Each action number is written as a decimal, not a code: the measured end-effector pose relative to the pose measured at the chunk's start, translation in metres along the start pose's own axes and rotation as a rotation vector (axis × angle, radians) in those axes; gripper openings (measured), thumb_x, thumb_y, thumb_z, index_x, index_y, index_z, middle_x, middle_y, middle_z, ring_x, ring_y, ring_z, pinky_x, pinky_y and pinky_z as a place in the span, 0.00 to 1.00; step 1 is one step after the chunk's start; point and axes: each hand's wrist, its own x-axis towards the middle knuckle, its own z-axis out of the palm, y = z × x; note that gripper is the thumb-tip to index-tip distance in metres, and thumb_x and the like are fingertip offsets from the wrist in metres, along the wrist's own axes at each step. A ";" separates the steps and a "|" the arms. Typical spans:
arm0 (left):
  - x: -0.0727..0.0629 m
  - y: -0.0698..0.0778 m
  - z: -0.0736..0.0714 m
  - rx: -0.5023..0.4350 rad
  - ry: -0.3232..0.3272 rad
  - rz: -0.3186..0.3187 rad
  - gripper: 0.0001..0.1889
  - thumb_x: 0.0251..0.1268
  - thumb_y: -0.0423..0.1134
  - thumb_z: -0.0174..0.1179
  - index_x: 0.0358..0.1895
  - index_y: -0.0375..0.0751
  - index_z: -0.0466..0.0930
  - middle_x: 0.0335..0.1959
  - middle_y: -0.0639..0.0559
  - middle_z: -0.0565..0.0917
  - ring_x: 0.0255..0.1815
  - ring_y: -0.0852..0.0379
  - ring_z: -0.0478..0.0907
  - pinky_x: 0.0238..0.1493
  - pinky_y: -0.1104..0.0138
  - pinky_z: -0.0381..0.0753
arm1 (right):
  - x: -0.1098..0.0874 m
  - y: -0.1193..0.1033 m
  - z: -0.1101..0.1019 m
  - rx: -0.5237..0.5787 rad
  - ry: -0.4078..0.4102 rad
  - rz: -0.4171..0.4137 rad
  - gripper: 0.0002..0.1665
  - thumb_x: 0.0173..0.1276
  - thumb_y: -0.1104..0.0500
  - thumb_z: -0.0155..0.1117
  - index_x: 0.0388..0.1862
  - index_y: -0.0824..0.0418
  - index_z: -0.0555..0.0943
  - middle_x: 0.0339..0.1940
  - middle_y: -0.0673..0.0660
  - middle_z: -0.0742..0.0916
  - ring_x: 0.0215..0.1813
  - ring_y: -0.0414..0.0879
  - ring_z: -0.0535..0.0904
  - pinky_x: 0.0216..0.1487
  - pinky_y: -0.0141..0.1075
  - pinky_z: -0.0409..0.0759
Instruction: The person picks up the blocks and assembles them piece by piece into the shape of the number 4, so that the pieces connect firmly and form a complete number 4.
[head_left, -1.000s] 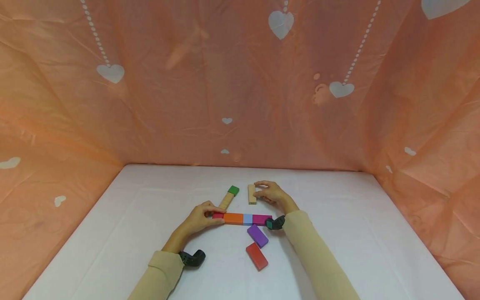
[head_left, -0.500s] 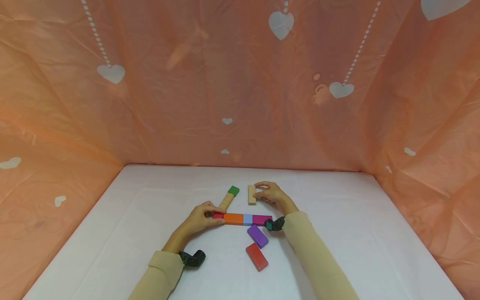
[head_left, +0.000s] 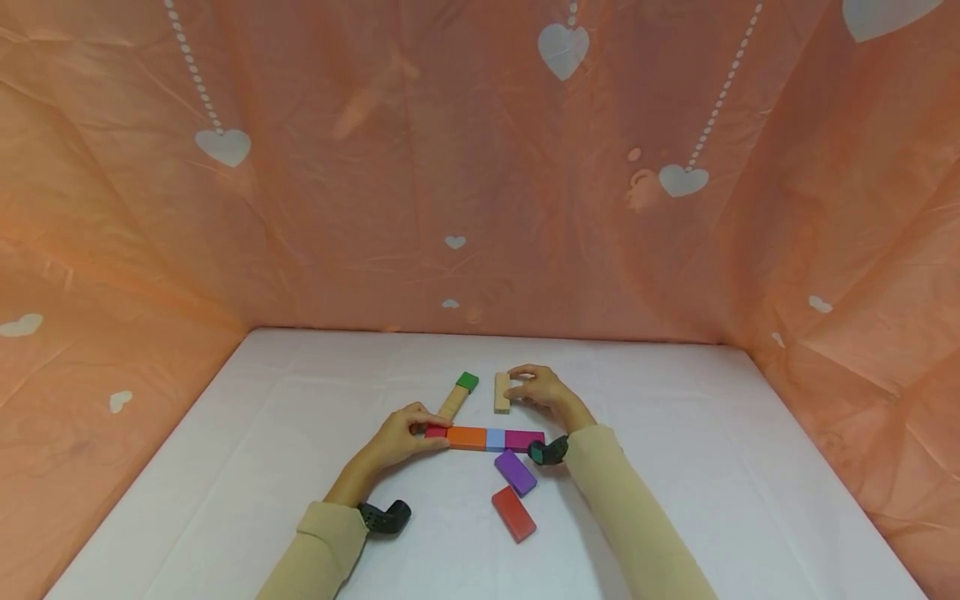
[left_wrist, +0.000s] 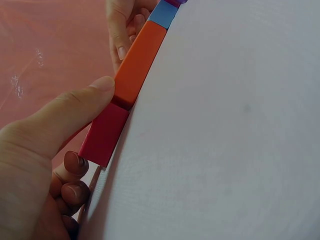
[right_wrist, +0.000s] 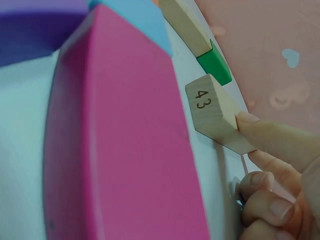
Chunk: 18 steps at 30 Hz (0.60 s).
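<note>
My left hand grips a crimson wooden block at the left end of a row. Its thumb lies along the seam with the orange block, the other fingers curled at the far end. To the right, the row continues with a light blue block and a magenta block. Beyond the row, my right hand pinches a plain wooden block between thumb and finger. Its end face, marked 43, faces the right wrist camera.
Another plain block slants away behind the row, with a green block at its far end. Nearer me lie a purple block and a red block. A heart-patterned orange curtain encloses the white table.
My right hand has shifted the plain wooden block slightly toward me and a touch left. The left hand stays on the crimson block, and the row has not moved.
</note>
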 end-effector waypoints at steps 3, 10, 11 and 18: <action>0.000 -0.001 0.000 0.001 0.006 0.002 0.16 0.52 0.42 0.72 0.45 0.44 0.88 0.29 0.52 0.74 0.31 0.65 0.63 0.33 0.74 0.62 | -0.001 0.000 0.000 -0.005 -0.004 0.010 0.32 0.58 0.59 0.70 0.63 0.58 0.75 0.68 0.61 0.75 0.53 0.48 0.71 0.46 0.32 0.71; 0.002 -0.003 0.001 0.007 0.009 0.006 0.15 0.52 0.41 0.72 0.45 0.43 0.87 0.29 0.50 0.74 0.30 0.64 0.63 0.32 0.74 0.61 | 0.000 0.000 0.001 -0.019 -0.003 0.003 0.31 0.58 0.59 0.71 0.61 0.59 0.76 0.69 0.62 0.73 0.55 0.50 0.71 0.47 0.32 0.71; 0.002 -0.003 0.001 0.006 0.009 0.005 0.15 0.52 0.41 0.72 0.45 0.43 0.88 0.29 0.49 0.74 0.30 0.64 0.63 0.32 0.74 0.61 | 0.000 0.000 0.002 -0.018 -0.002 0.002 0.31 0.57 0.60 0.71 0.61 0.59 0.76 0.69 0.62 0.73 0.54 0.50 0.70 0.47 0.32 0.70; 0.002 -0.002 0.001 0.009 0.007 -0.004 0.16 0.52 0.42 0.72 0.45 0.44 0.88 0.29 0.52 0.74 0.30 0.65 0.63 0.32 0.74 0.62 | 0.001 0.002 0.002 -0.054 0.019 -0.047 0.30 0.56 0.60 0.72 0.60 0.61 0.77 0.52 0.61 0.78 0.43 0.46 0.68 0.38 0.30 0.67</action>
